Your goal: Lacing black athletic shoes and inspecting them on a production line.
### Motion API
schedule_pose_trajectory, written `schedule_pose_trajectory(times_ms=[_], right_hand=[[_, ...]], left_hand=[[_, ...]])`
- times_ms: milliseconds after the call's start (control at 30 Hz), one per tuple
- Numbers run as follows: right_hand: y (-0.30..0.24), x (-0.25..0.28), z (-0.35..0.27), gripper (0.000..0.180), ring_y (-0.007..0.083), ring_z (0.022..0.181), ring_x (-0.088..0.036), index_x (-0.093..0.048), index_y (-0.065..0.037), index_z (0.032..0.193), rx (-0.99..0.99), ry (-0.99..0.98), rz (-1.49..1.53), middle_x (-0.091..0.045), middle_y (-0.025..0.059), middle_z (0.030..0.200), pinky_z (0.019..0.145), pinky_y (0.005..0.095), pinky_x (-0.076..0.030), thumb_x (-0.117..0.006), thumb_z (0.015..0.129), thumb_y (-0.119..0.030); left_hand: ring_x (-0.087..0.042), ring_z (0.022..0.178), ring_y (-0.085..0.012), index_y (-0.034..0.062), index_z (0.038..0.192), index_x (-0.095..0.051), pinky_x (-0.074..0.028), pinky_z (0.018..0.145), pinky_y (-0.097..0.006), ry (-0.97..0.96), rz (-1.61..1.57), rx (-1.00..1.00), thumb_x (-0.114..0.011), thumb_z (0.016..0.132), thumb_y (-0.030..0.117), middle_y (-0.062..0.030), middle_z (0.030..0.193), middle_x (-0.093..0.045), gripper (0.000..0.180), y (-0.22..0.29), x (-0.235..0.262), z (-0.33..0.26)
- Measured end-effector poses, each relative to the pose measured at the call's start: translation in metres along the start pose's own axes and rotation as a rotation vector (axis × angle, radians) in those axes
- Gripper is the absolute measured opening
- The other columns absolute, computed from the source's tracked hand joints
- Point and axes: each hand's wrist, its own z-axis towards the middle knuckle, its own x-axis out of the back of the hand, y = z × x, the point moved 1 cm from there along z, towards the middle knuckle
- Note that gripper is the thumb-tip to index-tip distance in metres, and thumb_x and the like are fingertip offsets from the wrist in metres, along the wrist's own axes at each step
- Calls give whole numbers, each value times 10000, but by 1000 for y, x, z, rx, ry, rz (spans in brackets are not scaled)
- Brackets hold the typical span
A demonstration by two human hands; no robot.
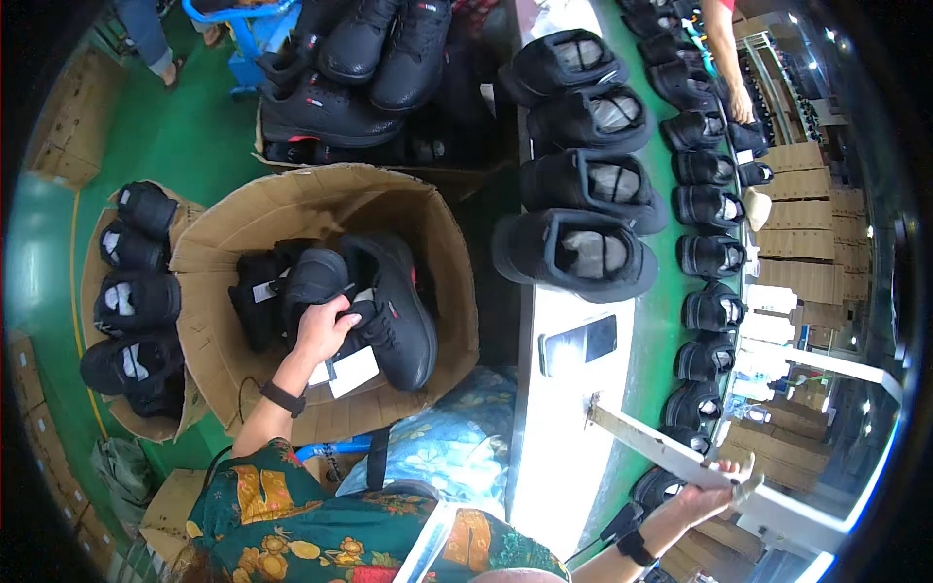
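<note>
Reaching down into an open cardboard box (214, 225), my left hand (326, 332) is closed on a black shoe (319, 275), its fingers at the shoe's near end. Beside it in the box lies another black shoe (400, 325), with a white tag (353, 371) next to my wrist. More dark shoes show underneath, partly hidden. My right hand (708, 497) is stretched out to the right, fingers apart, by a white metal bar (661, 449). Whether it touches the bar I cannot tell. No object shows in that hand.
Black shoes (583, 257) line the white ledge, near a phone (578, 346). More stand along the green conveyor belt (637, 369). Shoe-filled boxes stand left (190, 389) and behind (330, 112). Another person's hand (741, 104) is at the belt's far end. A blue patterned cloth (457, 437) lies nearby.
</note>
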Motion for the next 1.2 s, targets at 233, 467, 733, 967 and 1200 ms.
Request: schedule_pose_trajectory(times_ms=[233, 467, 733, 967, 1200], right_hand=[[-6, 2, -8, 677, 183, 902, -525, -470, -5, 1204, -85, -127, 76, -533, 88, 962, 751, 367, -476, -669, 771, -486], [18, 79, -71, 403, 172, 978, -564, -516, 3, 1177, -77, -297, 70, -603, 92, 1081, 886, 298, -421, -519, 927, -313], [6, 208, -131, 513, 191, 994, -577, -553, 43, 1137, -174, -685, 165, -594, 133, 1123, 877, 307, -433, -436, 945, -418], [7, 314, -160, 600, 219, 1136, -521, -431, -63, 1280, -141, -308, 305, -555, 132, 1196, 954, 346, -377, -461, 894, -522], [40, 332, -239, 551, 173, 943, -525, -311, 49, 1312, -192, 104, -101, -564, 109, 995, 850, 314, -402, -579, 872, -147]], left_hand=[[-588, 724, -334, 95, 820, -635, -445, 636, -415, -281, 159, -429, -664, 745, 272, -145, 726, -613, 194, 104, 80, -82], [-577, 719, -303, 60, 808, -629, -426, 632, -367, -706, 99, -867, -657, 749, 230, -120, 707, -590, 183, 191, 95, -151], [-603, 700, -288, 19, 831, -614, -439, 626, -371, -1184, 278, -1455, -652, 768, 245, -135, 727, -614, 237, 342, 14, -222], [-596, 752, -333, 21, 856, -625, -445, 684, -414, -1465, 508, -2001, -660, 744, 242, -147, 760, -627, 250, 448, -120, -310], [-530, 900, -227, 232, 720, -680, -357, 790, -391, -584, 755, -2592, -607, 660, 286, 50, 702, -612, 109, 424, -223, -346]])
